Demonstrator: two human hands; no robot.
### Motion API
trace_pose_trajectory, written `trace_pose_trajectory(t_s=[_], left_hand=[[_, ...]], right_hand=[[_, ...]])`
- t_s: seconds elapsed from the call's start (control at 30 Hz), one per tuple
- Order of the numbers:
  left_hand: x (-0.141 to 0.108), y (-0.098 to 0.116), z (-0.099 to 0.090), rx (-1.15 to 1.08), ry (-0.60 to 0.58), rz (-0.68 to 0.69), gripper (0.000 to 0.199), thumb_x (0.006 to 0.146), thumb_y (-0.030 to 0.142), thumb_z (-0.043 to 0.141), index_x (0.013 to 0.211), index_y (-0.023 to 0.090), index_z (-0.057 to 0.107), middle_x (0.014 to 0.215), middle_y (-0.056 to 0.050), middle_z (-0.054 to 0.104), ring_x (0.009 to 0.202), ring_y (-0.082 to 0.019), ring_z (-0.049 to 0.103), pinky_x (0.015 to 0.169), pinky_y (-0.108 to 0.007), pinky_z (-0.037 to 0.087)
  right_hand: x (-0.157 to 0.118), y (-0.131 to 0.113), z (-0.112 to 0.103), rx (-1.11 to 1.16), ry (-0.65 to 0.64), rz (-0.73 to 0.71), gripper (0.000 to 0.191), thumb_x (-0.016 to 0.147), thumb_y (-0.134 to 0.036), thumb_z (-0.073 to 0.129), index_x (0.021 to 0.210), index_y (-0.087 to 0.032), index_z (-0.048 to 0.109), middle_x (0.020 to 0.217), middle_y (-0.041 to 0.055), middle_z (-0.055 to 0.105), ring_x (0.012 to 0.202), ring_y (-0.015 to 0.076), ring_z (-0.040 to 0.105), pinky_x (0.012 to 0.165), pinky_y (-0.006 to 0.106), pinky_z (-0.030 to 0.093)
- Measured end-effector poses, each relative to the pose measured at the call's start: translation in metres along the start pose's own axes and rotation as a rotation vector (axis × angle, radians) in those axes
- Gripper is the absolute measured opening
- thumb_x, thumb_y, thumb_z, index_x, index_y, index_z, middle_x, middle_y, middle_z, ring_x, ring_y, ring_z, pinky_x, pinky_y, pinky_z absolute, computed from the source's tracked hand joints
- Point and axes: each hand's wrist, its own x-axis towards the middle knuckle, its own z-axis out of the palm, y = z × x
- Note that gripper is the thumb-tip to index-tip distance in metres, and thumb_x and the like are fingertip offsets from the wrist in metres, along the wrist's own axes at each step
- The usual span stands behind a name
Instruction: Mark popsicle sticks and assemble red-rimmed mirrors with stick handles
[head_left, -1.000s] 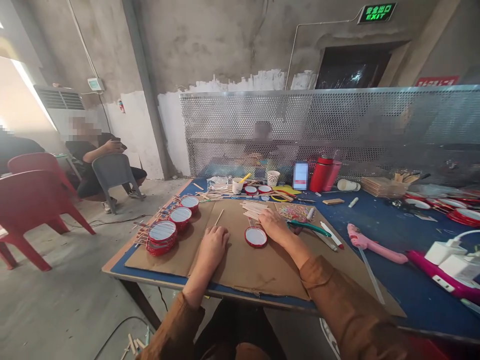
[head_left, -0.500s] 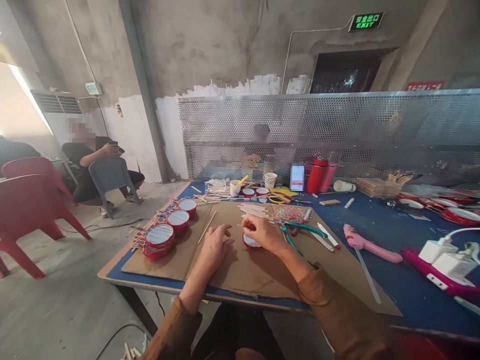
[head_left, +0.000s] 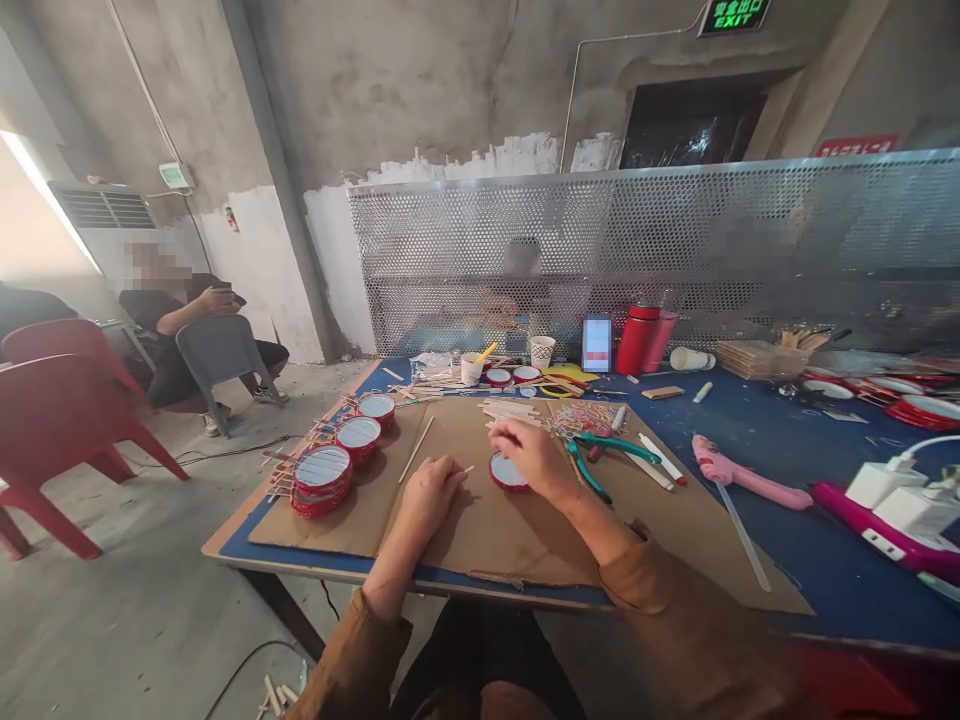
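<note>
Between thumb and fingertips, my left hand (head_left: 431, 492) pinches a short pale stick piece (head_left: 469, 469) above the cardboard sheet (head_left: 450, 545). My right hand (head_left: 531, 458) is over a round red-rimmed piece with a white face (head_left: 508, 474), partly covering it. Its fingers are bent and slightly blurred, and whether they hold anything is unclear. A thin wooden stick (head_left: 416, 449) lies left of my hands. Stacks of similar red-rimmed pieces (head_left: 321, 480) stand at the left, with thin sticks along their outer side. Flat pale sticks (head_left: 510, 410) lie just beyond my right hand.
Teal-handled pliers (head_left: 592, 465), white pens (head_left: 664, 460) and a pink glue gun (head_left: 750, 487) lie to the right, near a power strip (head_left: 862, 525). Cups (head_left: 541, 351), a phone (head_left: 597, 345) and a red bottle (head_left: 637, 338) stand before a perforated screen (head_left: 450, 230). A person (head_left: 191, 305) sits far left.
My left hand has gone from spread fingers to a pinch on the short stick piece. My right hand's pinch has changed to bent fingers over the round piece. The view has shifted slightly.
</note>
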Motion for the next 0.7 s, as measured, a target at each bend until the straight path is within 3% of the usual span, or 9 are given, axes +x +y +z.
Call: trace_pose_trajectory(t_s=[0.1,0.27,0.37,0.5,0.63,0.7], left_hand=[[0.0,-0.002,0.002,-0.02,-0.012,-0.023,0.014,0.085,0.02,0.051,0.072,0.019,0.055,0.075,-0.002,0.063,0.076,-0.015,0.055,0.069,-0.024,0.037],[-0.002,-0.002,0.002,-0.028,0.031,-0.007,0.017,0.086,0.024,0.053,0.069,0.019,0.054,0.074,-0.002,0.062,0.075,-0.015,0.055,0.068,-0.024,0.036],[-0.002,-0.003,0.002,-0.023,0.043,-0.001,0.02,0.087,0.029,0.052,0.069,0.019,0.054,0.071,-0.001,0.061,0.073,-0.015,0.054,0.067,-0.024,0.035],[-0.001,-0.006,0.002,-0.021,0.036,0.011,0.022,0.088,0.03,0.048,0.068,0.02,0.053,0.072,-0.002,0.061,0.072,-0.015,0.054,0.067,-0.024,0.035],[-0.001,-0.004,-0.001,-0.089,-0.038,0.011,0.022,0.089,0.027,0.042,0.07,0.02,0.05,0.073,-0.002,0.061,0.072,-0.014,0.056,0.068,-0.024,0.038],[0.0,-0.003,-0.002,-0.142,-0.078,0.034,0.02,0.089,0.027,0.039,0.073,0.021,0.051,0.075,-0.002,0.063,0.073,-0.014,0.057,0.07,-0.023,0.039]], right_hand=[[0.004,0.016,-0.016,0.016,0.252,0.119,0.027,0.086,-0.039,0.045,0.08,-0.019,0.062,0.055,-0.001,0.058,0.047,0.0126,0.051,0.05,0.023,0.039],[0.005,0.03,-0.03,-0.084,0.455,0.135,0.041,0.088,-0.048,0.035,0.07,-0.019,0.057,0.056,0.0036,0.058,0.058,0.0166,0.054,0.057,0.025,0.038],[0.001,0.026,-0.028,-0.128,0.411,0.122,0.038,0.088,-0.045,0.036,0.069,-0.02,0.057,0.056,0.0032,0.059,0.055,0.0162,0.053,0.054,0.025,0.036],[-0.013,0.016,-0.037,-0.216,0.251,0.075,0.024,0.084,-0.037,0.047,0.071,-0.021,0.059,0.06,0.0008,0.062,0.055,0.0146,0.054,0.053,0.023,0.034],[-0.031,0.028,-0.091,-0.618,0.153,0.08,0.022,0.086,-0.031,0.045,0.075,-0.02,0.061,0.077,0.0045,0.067,0.069,0.0171,0.059,0.062,0.027,0.036],[-0.041,0.051,-0.129,-0.827,0.156,0.209,0.021,0.085,-0.029,0.045,0.075,-0.019,0.061,0.086,0.0081,0.068,0.077,0.0208,0.06,0.066,0.03,0.036]])
